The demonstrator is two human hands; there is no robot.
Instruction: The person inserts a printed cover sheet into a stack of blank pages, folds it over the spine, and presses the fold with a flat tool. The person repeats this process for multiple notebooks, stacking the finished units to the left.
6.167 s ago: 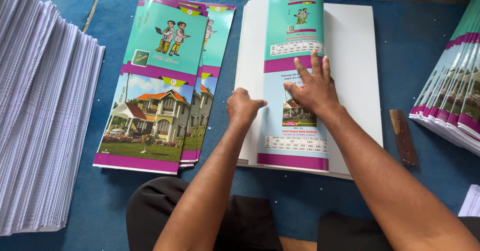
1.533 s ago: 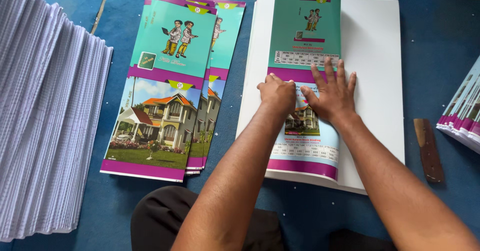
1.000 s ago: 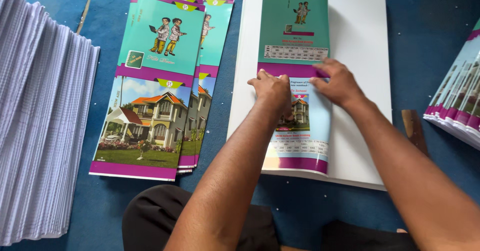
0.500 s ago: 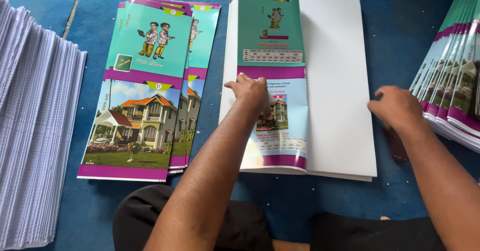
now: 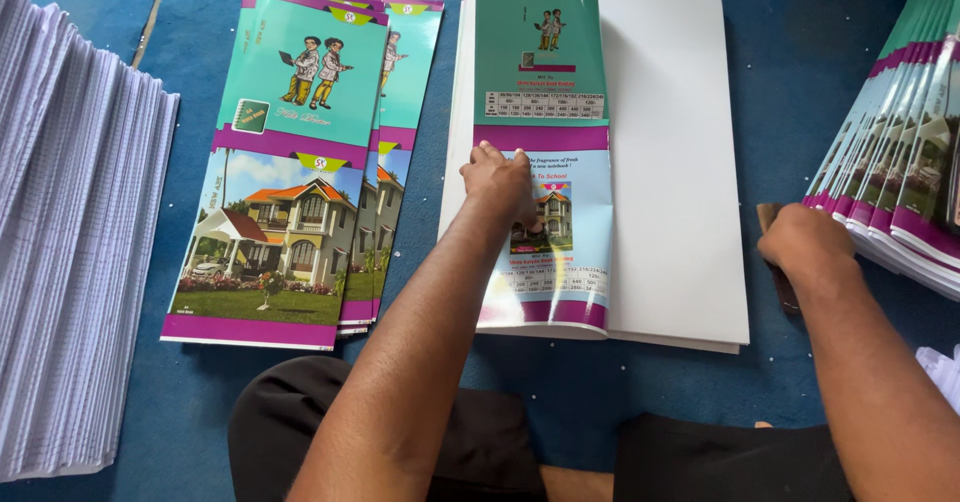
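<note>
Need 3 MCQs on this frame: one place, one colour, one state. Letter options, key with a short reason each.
1. Where does the left hand rest?
A. on the folded cover atop the white stack
B. on the paper pile at far left
C. on the blue mat

2. What colour is the band across the middle of the flat covers left of the white stack?
A. yellow
B. purple
C. black

3. What is the right hand doing?
A. pressing the folded cover
B. lifted in the air
C. down at the dark wooden stick beside the fanned covers

Key: 1 A, the left hand presses the cover at its fold; 2 B, a purple strip splits teal from the house picture; 3 C, the right hand lies over the stick on the mat.
</note>
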